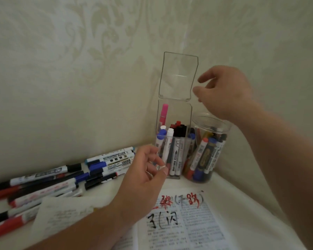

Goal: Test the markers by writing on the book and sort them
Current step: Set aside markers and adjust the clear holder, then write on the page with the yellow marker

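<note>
Clear rectangular plastic box [177, 112], flat lid [178, 76] upright, beside round jar [210, 122]

The tall see-through plastic box [186, 114] is hard, smooth and shiny, and so is its flip-up lid [178, 76]. The round see-through plastic jar [211, 121] shines too. The loose plastic markers [43, 175] have smooth, glossy bodies and caps. The open paper book [197, 226] has dull, flat pages. The white cover [242, 204] under everything looks like soft cloth and is not shiny. The pale patterned wall [61, 69] may be wallpaper with a faint sheen.
</note>
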A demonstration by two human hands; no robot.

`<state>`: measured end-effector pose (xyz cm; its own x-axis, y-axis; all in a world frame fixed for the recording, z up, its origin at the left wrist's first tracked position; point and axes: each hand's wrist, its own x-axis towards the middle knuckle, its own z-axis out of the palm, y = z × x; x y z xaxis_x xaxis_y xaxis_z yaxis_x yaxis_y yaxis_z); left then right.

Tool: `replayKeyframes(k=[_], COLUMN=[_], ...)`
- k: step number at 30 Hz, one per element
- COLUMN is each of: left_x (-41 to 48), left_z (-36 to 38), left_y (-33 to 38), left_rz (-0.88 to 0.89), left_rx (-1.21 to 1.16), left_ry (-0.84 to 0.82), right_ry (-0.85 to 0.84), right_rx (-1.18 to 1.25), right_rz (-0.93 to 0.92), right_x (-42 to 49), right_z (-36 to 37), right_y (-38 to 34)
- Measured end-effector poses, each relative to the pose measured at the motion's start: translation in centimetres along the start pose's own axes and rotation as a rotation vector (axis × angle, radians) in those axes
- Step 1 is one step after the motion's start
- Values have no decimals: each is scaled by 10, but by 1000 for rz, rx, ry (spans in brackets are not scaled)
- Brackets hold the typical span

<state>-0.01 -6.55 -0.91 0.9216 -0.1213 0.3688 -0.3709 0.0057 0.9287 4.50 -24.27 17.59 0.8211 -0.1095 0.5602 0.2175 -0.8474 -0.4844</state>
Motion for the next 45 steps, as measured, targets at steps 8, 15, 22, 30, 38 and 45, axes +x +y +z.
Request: replayKeyframes(k=[8, 15, 22, 30, 38, 45], left_x=[-1, -5, -4, -6, -8, -8], left_z=[3, 4, 4, 3, 4, 4], left_y=[1, 2, -2, 1, 5, 4], left_rz=[5, 28, 48, 36, 102, 181], left_rx=[59, 166, 201, 218, 215, 218], left_ry=[-44, -102, -110, -117, -101, -105], right_ry=[-391, -624, -781, -346, 364, 711], right_rx=[-341, -623, -792, -427, 111, 460], right_rz=[167, 111, 108, 107, -181, -681], right_x=[-2, 11, 28, 15, -51, -95], right_z=[-13, -16, 1, -36, -59, -18], right_y=[25, 18, 12, 1, 16, 41])
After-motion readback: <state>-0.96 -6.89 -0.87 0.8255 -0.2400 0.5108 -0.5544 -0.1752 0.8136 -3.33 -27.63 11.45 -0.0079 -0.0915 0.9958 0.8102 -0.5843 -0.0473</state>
